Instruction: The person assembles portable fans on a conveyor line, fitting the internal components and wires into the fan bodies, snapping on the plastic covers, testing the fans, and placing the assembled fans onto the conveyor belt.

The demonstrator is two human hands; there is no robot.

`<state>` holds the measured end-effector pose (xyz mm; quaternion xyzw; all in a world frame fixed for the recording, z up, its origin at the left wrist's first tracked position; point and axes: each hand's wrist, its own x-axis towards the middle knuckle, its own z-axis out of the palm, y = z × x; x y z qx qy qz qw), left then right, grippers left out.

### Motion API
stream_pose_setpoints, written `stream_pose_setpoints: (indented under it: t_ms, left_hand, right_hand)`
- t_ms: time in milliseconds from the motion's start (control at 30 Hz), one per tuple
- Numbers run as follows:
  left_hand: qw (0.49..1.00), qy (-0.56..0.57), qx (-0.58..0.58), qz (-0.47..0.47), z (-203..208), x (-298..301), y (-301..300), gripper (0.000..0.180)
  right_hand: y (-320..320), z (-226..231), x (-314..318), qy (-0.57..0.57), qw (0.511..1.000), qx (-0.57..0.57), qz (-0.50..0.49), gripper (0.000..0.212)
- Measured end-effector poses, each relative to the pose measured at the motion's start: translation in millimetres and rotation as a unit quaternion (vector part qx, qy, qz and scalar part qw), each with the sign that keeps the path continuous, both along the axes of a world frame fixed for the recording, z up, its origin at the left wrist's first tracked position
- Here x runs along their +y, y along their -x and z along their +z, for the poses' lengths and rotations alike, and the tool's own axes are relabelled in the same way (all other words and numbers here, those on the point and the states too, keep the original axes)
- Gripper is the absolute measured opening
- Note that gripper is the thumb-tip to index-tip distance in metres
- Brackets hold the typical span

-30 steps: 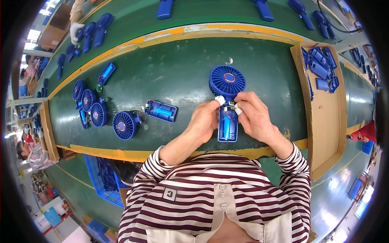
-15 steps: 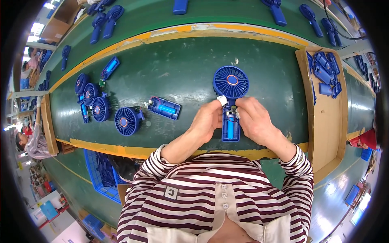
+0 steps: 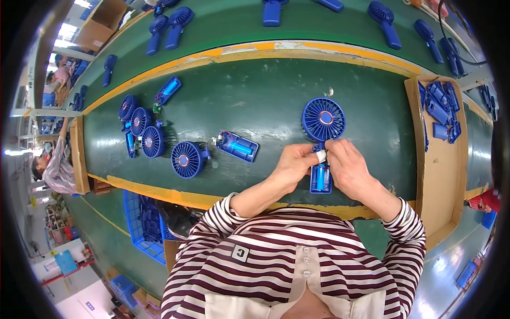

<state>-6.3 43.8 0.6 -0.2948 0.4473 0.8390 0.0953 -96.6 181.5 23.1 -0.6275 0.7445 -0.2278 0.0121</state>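
A blue handheld fan point(image 3: 323, 119) lies on the green bench in front of me, its round grille pointing away. Its handle is uncovered, showing a bright blue battery cell point(image 3: 320, 178). My left hand point(image 3: 294, 165) grips the handle from the left, thumb across its upper part. A small white piece point(image 3: 321, 156) sits at that thumb's tip; whether it is a wrap or a part I cannot make out. From the right, my right hand point(image 3: 348, 167) pinches at the neck below the grille. The fingers of both hands hide the circuit board area.
Left of my hands lies another opened fan point(image 3: 187, 159), wired to its battery half point(image 3: 239, 147). Several more opened fans point(image 3: 141, 122) cluster farther left. A cardboard tray point(image 3: 438, 186) with blue shells point(image 3: 439, 109) stands at right. Beyond the yellow edge, assembled fans point(image 3: 385, 24) lie on a green surface.
The whole view has shifted, so the scene sits farther right and lower. My left thumb has moved from the neck's left side onto the handle, and my fingers now cover the circuit board.
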Motion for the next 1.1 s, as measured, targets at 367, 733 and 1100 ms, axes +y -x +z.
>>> stream_pose_setpoints:
  t_ms: [367,733,1100]
  left_hand:
    - [0.999,-0.023,-0.034,0.008,-3.4,-0.5,4.1,0.013]
    - [0.988,-0.154,-0.008,0.013,-8.5,-13.2,8.6,0.026]
    - [0.999,-0.021,0.02,-0.038,-15.0,-10.4,7.1,0.02]
  right_hand:
    - [-0.5,-1.3,-3.8,0.002,0.996,0.043,-0.084,0.015]
    - [-0.2,-3.1,-0.4,0.001,0.996,0.015,-0.083,0.018]
    - [0.4,-2.0,-1.0,0.031,0.994,0.018,-0.101,0.016]
